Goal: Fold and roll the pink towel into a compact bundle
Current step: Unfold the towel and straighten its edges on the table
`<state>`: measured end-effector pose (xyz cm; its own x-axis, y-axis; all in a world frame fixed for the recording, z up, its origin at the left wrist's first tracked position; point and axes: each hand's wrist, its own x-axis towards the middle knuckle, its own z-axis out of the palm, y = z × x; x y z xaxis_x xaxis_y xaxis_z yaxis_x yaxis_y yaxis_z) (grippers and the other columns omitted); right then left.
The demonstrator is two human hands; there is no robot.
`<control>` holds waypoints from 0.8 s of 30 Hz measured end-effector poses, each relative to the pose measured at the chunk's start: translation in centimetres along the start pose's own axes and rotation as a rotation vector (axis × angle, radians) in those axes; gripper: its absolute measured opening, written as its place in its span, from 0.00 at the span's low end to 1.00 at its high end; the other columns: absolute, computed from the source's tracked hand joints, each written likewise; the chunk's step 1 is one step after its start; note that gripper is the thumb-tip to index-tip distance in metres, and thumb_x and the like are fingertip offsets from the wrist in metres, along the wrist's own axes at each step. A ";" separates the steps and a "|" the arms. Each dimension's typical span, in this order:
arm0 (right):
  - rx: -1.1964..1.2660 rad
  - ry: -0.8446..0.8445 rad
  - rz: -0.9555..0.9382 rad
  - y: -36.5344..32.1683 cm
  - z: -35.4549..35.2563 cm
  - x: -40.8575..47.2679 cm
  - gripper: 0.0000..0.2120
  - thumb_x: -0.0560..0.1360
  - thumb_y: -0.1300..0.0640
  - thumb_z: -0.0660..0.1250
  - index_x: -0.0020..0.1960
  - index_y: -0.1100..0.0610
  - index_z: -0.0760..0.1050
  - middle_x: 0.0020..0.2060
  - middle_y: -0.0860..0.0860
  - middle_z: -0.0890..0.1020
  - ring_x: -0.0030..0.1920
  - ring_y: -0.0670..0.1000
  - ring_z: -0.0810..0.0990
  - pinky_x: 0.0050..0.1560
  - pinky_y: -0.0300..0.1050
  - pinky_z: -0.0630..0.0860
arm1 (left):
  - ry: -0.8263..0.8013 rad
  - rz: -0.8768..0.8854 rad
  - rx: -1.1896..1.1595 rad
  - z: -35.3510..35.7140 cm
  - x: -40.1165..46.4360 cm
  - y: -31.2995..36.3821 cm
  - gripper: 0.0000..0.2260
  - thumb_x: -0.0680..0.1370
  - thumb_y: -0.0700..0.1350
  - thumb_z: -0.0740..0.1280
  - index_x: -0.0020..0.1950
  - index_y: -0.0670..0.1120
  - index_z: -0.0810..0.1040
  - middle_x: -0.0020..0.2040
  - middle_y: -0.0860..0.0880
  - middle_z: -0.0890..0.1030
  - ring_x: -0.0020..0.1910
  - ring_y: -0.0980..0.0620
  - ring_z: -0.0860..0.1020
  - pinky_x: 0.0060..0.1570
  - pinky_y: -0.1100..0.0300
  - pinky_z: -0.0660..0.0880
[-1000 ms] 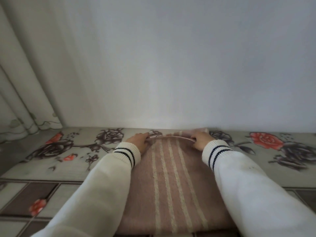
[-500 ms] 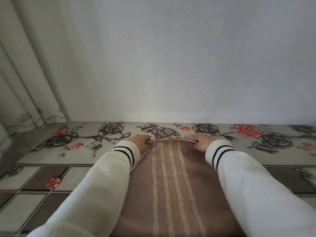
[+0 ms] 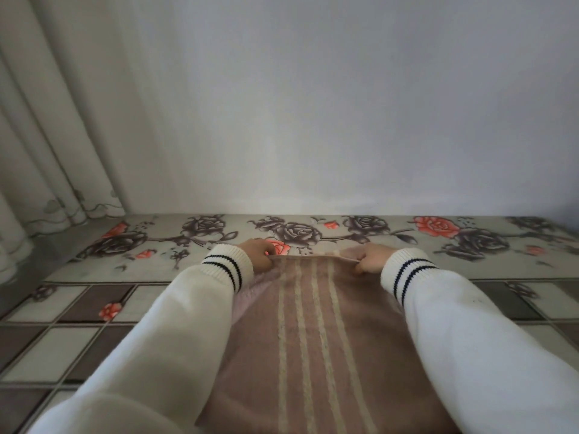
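The pink towel (image 3: 316, 346) with several pale lengthwise stripes lies between my arms and runs off the bottom of the view. My left hand (image 3: 257, 253) pinches its far left corner. My right hand (image 3: 372, 261) pinches its far right corner. The far edge is stretched taut between both hands, a little above the patterned surface. A paler fold of towel shows under my left sleeve. My fingertips are hidden behind the towel edge.
The towel lies on a surface (image 3: 470, 242) printed with roses at the back and checked squares nearer me. A plain white wall (image 3: 313, 120) rises right behind it. Pale curtains (image 3: 47, 151) hang at the left.
Both hands have pulled the towel's far edge toward me, away from the wall. More of the rose pattern now shows beyond the hands.
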<state>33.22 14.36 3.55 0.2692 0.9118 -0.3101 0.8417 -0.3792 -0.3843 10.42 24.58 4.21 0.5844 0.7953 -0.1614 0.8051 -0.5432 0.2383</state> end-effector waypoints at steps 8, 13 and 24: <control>0.072 0.233 -0.100 0.1 -1.4 0.0 0.06 0.72 0.63 0.64 0.41 0.59 0.79 0.36 0.55 0.78 0.42 0.51 0.73 0.37 0.40 0.65 | 0.052 0.014 -0.016 -0.8 0.4 0.0 0.05 0.77 0.40 0.58 0.48 0.43 0.73 0.49 0.40 0.76 0.46 0.50 0.70 0.45 0.62 0.63; 0.163 0.312 -0.119 -0.2 -1.6 1.1 0.13 0.73 0.62 0.62 0.30 0.56 0.69 0.28 0.53 0.70 0.38 0.51 0.70 0.35 0.44 0.61 | 0.068 -0.008 -0.059 0.0 0.8 0.1 0.12 0.79 0.41 0.56 0.58 0.39 0.73 0.59 0.39 0.77 0.58 0.44 0.75 0.55 0.56 0.69; -0.176 0.205 -0.049 0.6 -0.1 4.1 0.13 0.73 0.60 0.61 0.53 0.57 0.80 0.71 0.52 0.68 0.71 0.56 0.64 0.70 0.51 0.63 | 0.005 0.013 0.005 0.7 1.9 0.9 0.14 0.78 0.46 0.58 0.61 0.47 0.75 0.65 0.44 0.75 0.64 0.43 0.72 0.66 0.51 0.67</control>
<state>34.92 17.88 2.15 0.3002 0.9480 -0.1059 0.9197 -0.3171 -0.2317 12.35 25.42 3.49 0.5940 0.7897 -0.1537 0.7982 -0.5546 0.2353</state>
